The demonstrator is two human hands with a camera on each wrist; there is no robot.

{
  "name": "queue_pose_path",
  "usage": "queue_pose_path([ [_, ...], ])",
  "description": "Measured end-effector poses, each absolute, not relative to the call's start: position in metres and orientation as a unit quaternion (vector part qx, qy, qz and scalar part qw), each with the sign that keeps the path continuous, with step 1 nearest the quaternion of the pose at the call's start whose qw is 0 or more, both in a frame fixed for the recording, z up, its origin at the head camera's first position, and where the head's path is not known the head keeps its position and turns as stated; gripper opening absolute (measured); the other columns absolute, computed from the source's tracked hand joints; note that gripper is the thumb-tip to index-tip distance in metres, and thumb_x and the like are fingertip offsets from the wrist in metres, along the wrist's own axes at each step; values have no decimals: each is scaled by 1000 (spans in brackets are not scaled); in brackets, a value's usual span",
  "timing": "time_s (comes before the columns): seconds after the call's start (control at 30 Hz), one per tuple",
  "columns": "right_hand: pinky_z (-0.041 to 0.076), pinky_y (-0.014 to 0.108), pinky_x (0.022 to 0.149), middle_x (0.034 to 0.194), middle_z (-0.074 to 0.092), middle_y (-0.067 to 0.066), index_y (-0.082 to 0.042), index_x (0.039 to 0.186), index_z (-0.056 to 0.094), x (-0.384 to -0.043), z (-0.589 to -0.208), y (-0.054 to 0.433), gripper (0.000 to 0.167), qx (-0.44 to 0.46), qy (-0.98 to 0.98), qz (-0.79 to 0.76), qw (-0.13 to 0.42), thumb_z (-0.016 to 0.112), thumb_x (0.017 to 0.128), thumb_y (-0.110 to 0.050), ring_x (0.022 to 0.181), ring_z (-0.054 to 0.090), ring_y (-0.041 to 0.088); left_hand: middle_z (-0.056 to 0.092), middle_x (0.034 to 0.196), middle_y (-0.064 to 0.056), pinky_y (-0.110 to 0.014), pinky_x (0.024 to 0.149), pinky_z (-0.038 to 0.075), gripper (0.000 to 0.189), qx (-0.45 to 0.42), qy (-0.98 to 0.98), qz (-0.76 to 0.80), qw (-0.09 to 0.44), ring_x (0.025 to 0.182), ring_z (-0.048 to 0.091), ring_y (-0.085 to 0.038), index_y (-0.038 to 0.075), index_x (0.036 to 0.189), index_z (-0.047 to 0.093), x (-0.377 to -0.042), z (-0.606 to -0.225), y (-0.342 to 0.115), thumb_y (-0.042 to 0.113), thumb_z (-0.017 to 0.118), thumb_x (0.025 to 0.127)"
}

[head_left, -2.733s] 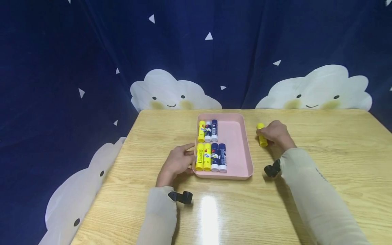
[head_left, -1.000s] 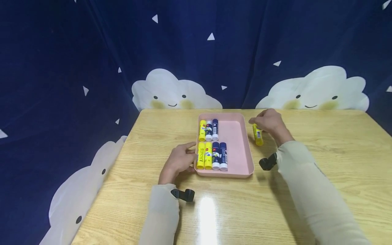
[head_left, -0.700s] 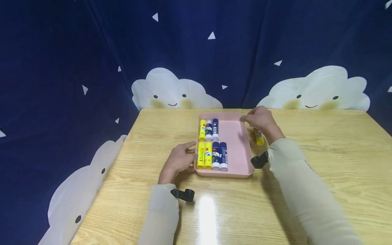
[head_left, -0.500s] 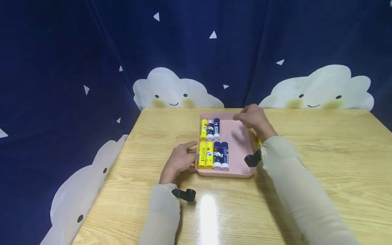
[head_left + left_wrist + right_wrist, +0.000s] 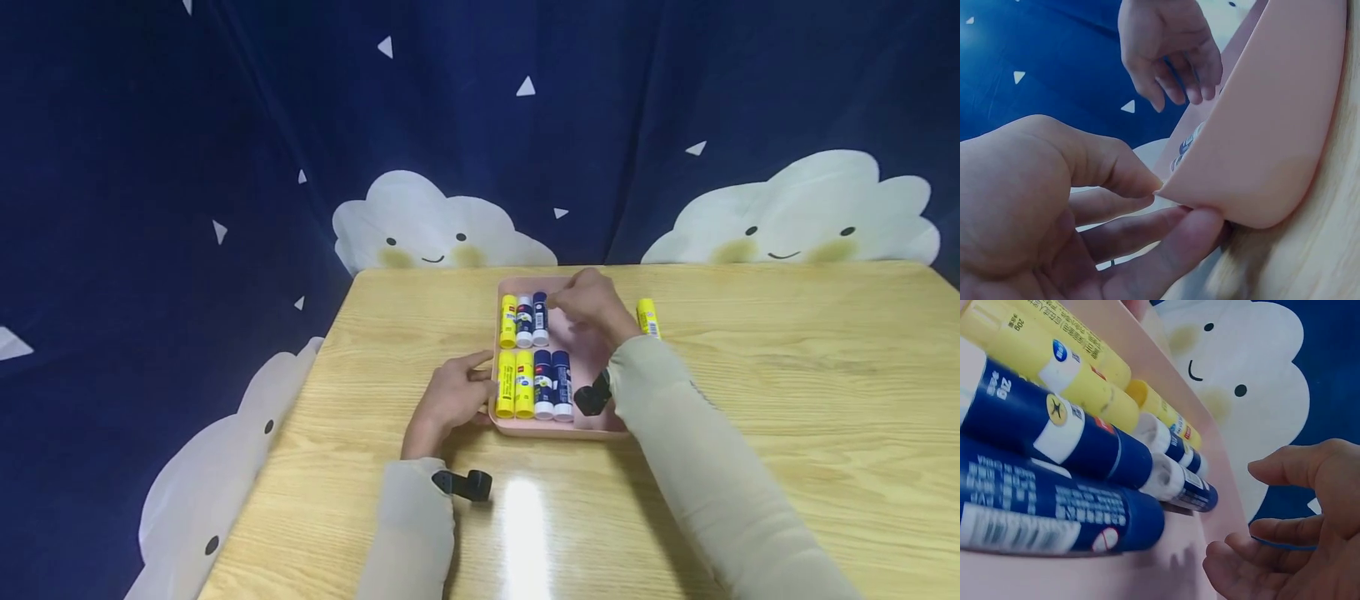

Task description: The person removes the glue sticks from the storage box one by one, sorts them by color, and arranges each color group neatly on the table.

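My left hand (image 5: pixel 452 393) pinches the near left wall of a pink tray (image 5: pixel 1254 125) between thumb and fingers. Inside the tray lie two rows of glue sticks. The back row has a yellow glue stick (image 5: pixel 508 322), a white-capped one (image 5: pixel 524 322) and a navy one (image 5: pixel 540 320). Yellow ones (image 5: pixel 1079 362) and navy ones (image 5: pixel 1054 506) fill the front row, side by side. Over the tray's back right part hovers my right hand (image 5: pixel 592 302), its fingers apart and holding nothing, near the back navy stick. A loose yellow glue stick (image 5: pixel 647 318) lies right of the tray, partly behind the right sleeve.
The tray stands on a wooden table (image 5: pixel 787 375) close to its back edge. Behind hangs a dark blue curtain (image 5: pixel 480 100) with white clouds. A small black wrist camera (image 5: pixel 468 485) sits on the left sleeve, another (image 5: pixel 592 396) on the right.
The right hand has let go of the yellow glue stick beside the tray and moved left over the tray. The left hand keeps its place on the tray wall.
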State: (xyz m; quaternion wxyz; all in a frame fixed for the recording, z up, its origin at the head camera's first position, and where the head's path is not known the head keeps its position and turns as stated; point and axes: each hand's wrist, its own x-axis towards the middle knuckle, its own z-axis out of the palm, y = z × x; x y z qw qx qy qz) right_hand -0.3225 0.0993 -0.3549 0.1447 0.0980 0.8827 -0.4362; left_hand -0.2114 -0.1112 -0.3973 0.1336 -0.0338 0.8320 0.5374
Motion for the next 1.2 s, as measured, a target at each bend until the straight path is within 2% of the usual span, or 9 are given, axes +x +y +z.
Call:
queue_pose_path([
  [0.3, 53, 37, 77, 105, 66, 12, -8, 106, 72, -319, -359, 87, 29, 128, 891, -412, 141, 72, 89, -32, 94, 62, 30, 62, 131, -18, -33, 58, 61, 64, -30, 834, 536, 132, 86, 69, -22, 13, 150, 48, -209, -396, -110, 5, 61, 87],
  [0.43, 53, 38, 79, 103, 65, 11, -9, 106, 71, -317, -360, 84, 29, 134, 888, -415, 144, 73, 88, -31, 95, 60, 29, 62, 131, -18, -33, 57, 61, 64, -31, 834, 535, 133, 86, 69, -22, 12, 150, 48, -208, -398, -110, 4, 60, 87],
  [0.6, 51, 41, 90, 107, 59, 8, -10, 113, 61, -320, -363, 80, 31, 119, 885, -427, 146, 72, 89, -25, 102, 55, 28, 64, 129, -17, -33, 57, 61, 63, -33, 834, 536, 128, 88, 69, -22, 13, 149, 49, -209, -399, -110, 4, 60, 88],
  [0.7, 52, 41, 93, 109, 58, 8, -9, 115, 59, -322, -364, 79, 33, 125, 875, -445, 147, 73, 88, -21, 103, 57, 28, 63, 129, -17, -33, 58, 61, 62, -33, 833, 537, 131, 89, 68, -23, 13, 149, 49, -210, -398, -108, 5, 61, 89],
  [0.87, 54, 39, 88, 107, 60, 10, -6, 112, 61, -328, -369, 75, 32, 128, 875, -443, 146, 74, 86, -18, 97, 62, 29, 63, 130, -18, -32, 58, 61, 61, -36, 831, 538, 133, 89, 69, -23, 12, 149, 48, -210, -400, -107, 6, 62, 90],
  [1.1, 58, 35, 77, 109, 62, 10, -6, 128, 58, -333, -376, 71, 45, 160, 849, -475, 167, 74, 87, -12, 94, 65, 29, 63, 130, -17, -32, 58, 61, 62, -36, 830, 541, 130, 91, 68, -22, 12, 149, 49, -209, -400, -107, 6, 62, 89],
  [1.2, 60, 35, 72, 107, 64, 11, -6, 129, 57, -334, -378, 69, 44, 172, 842, -482, 171, 73, 88, -12, 89, 68, 30, 63, 130, -17, -32, 58, 61, 63, -39, 828, 543, 132, 90, 69, -22, 12, 150, 48, -209, -399, -108, 7, 63, 88],
])
